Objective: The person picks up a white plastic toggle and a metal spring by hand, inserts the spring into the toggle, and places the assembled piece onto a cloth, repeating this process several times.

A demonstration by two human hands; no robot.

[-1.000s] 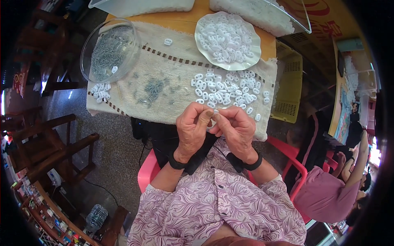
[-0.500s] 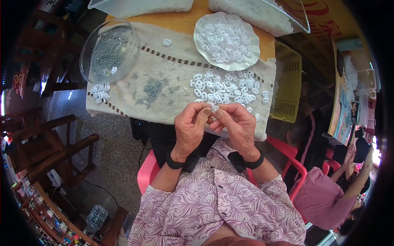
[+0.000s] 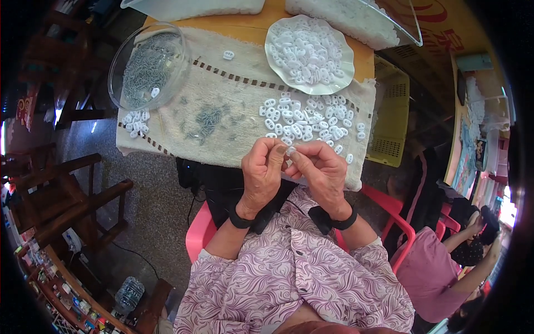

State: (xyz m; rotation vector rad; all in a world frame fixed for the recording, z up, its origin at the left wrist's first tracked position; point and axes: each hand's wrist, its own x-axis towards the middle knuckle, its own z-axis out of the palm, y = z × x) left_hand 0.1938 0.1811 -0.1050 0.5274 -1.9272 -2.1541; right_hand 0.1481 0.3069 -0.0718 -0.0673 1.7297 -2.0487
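Observation:
My left hand point(image 3: 261, 175) and my right hand point(image 3: 322, 175) meet at the near edge of the towel. Both are closed in a pinch, thumbs and fingertips together on a small white plastic piece point(image 3: 290, 151). Fingers hide most of it. Just beyond them lies a spread of white two-holed plastic pieces point(image 3: 296, 131), like cord-lock parts. Left of the hands, on the towel point(image 3: 239, 106), is a loose heap of tiny grey metal springs point(image 3: 209, 121). A smaller cluster of white pieces point(image 3: 135, 126) sits at the towel's left edge.
A clear round dish point(image 3: 113, 78) of springs stands at the far left. Far right is a scalloped white plate point(image 3: 344, 75) heaped with white pieces. Two plastic bins point(image 3: 192, 12) are at the back. A yellow crate point(image 3: 389, 128) stands right of the table; a person in pink point(image 3: 428, 261) sits beyond.
My left hand has shifted slightly to the right and turned a little, still pinching at the same spot. The person at the right has moved their arms.

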